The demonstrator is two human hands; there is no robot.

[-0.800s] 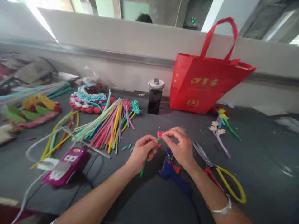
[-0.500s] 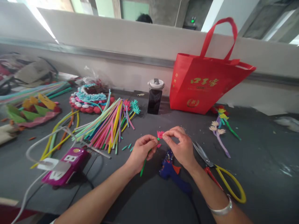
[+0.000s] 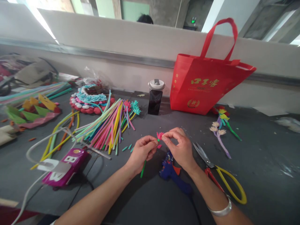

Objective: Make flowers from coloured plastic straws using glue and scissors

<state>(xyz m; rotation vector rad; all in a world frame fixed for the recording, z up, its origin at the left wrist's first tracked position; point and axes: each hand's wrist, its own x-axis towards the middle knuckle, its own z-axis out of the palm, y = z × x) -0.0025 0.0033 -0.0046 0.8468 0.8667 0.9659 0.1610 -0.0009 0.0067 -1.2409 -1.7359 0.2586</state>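
Note:
Between my hands is a small handmade flower with a pink head (image 3: 159, 135) and a green stem (image 3: 143, 169). My left hand (image 3: 143, 152) pinches the stem just under the head, and the stem's lower end sticks out below the fingers. The thumb and forefinger of my right hand (image 3: 179, 144) are closed at the right side of the pink petals. A loose pink piece (image 3: 159, 146) shows just below the flower head. Under my right hand lies a blue glue gun (image 3: 174, 176) with an orange trigger. Scissors (image 3: 212, 165) with red and yellow handles lie open beside my right forearm.
Colourful craft stems (image 3: 110, 125) lie in a bundle at left, with finished flowers (image 3: 134, 107) at its end. A purple power strip (image 3: 67, 168) with cables sits nearer. Behind stand a dark bottle (image 3: 155, 100) and a red bag (image 3: 199, 84). More flowers (image 3: 220, 131) lie at right.
My right hand's fingertips have shifted slightly left against the pink petals, which look a little more spread. My left hand keeps its grip on the stem.

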